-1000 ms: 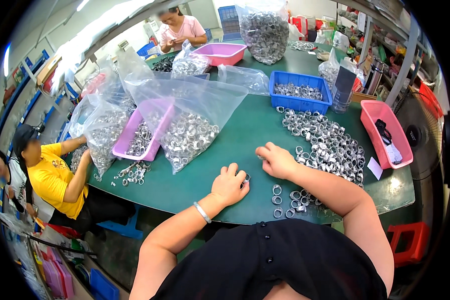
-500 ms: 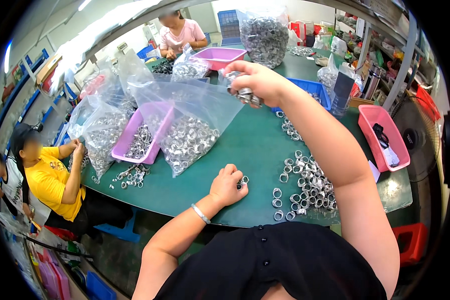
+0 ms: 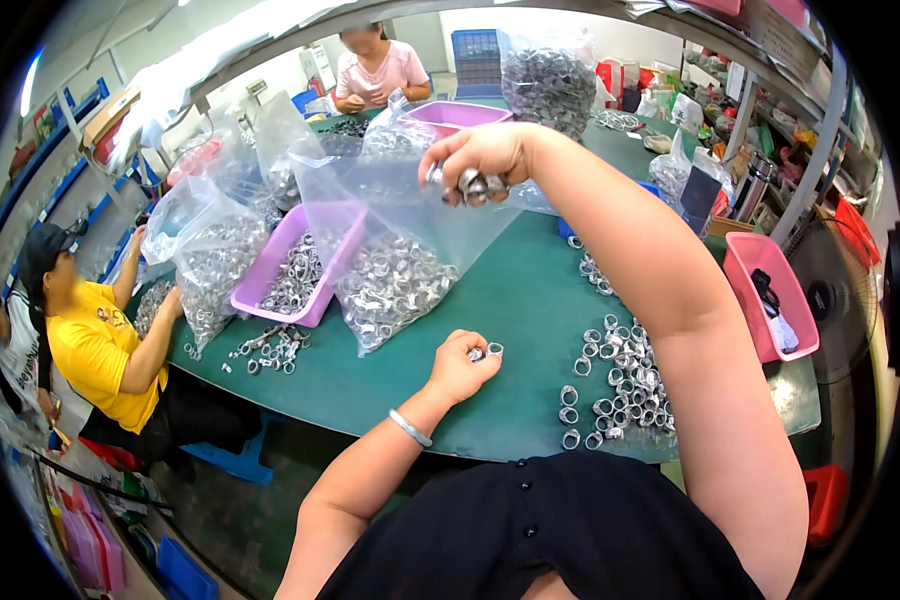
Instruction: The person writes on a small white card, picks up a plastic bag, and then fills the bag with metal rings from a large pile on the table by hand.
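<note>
My right hand (image 3: 482, 150) is closed around several silver metal rings (image 3: 477, 185), raised at the mouth of a large clear plastic bag (image 3: 342, 185). More of the same rings fill the bottom of that bag. Low over the near table edge, my left hand (image 3: 460, 368) has its fingers curled round a few rings (image 3: 490, 351), one of which shows at the fingertips. A loose pile of rings (image 3: 630, 385) lies to its right, under my right forearm, and a smaller row (image 3: 595, 272) lies farther back.
A purple tray (image 3: 317, 308) of metal parts stands left of the bag, beside another filled bag (image 3: 220, 255). A blue tray (image 3: 567, 226) is partly behind my right arm; a pink basket (image 3: 760, 300) stands at right. Co-workers sit at the left and far side.
My right hand has moved left and slightly lower, over the bag's mouth, still gripping the rings. My left hand stays near the same spot. The view has shifted a little.
</note>
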Motion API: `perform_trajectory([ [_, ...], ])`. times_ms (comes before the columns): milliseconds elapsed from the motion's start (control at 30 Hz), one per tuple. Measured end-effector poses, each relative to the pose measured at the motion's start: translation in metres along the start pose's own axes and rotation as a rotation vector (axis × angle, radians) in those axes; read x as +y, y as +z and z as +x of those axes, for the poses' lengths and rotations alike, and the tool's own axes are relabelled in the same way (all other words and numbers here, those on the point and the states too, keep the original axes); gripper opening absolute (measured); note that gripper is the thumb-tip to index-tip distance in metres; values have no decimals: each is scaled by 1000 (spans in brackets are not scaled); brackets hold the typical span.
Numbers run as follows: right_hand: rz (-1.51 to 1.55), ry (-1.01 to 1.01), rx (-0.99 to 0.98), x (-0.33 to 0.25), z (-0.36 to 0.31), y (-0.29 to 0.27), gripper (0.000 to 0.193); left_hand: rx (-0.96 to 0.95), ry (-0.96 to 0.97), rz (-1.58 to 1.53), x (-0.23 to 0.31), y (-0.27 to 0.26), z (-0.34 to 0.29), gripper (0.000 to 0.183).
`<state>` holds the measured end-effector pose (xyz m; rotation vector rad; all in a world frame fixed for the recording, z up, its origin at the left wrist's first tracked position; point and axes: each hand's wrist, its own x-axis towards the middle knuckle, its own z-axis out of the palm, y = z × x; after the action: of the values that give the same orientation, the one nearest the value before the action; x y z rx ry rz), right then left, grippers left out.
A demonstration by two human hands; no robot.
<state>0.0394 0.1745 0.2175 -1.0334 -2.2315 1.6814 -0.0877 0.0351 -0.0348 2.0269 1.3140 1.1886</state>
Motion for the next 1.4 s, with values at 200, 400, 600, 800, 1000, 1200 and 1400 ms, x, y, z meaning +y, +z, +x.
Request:
perform_trajectory([
  [200, 194, -22, 175, -3, 2, -25, 36, -151, -738, -868, 5, -17, 7, 13],
  [400, -508, 20, 40, -15, 25, 2, 38, -141, -763, -1003, -1, -34, 4, 12],
  [600, -695, 156, -79, -5, 54, 22, 35, -184, -775, -1177, 11, -36, 0, 16],
  [800, -864, -276, 186, 18, 71, 28, 36, -195, -751, -1427, 30, -65, 2, 24],
  [1000, -902, -500, 443, 20, 28, 9, 34, -210, -528, -1467, 69, -124, 41, 22],
  [1200, -945, -539, 694, 71, -5, 7, 37, -264, -277, -1291, 133, -173, 139, 31],
  [1400, -969, -95, 444, 69, -16, 28, 76, -122, -447, -869, 157, -168, 210, 29],
])
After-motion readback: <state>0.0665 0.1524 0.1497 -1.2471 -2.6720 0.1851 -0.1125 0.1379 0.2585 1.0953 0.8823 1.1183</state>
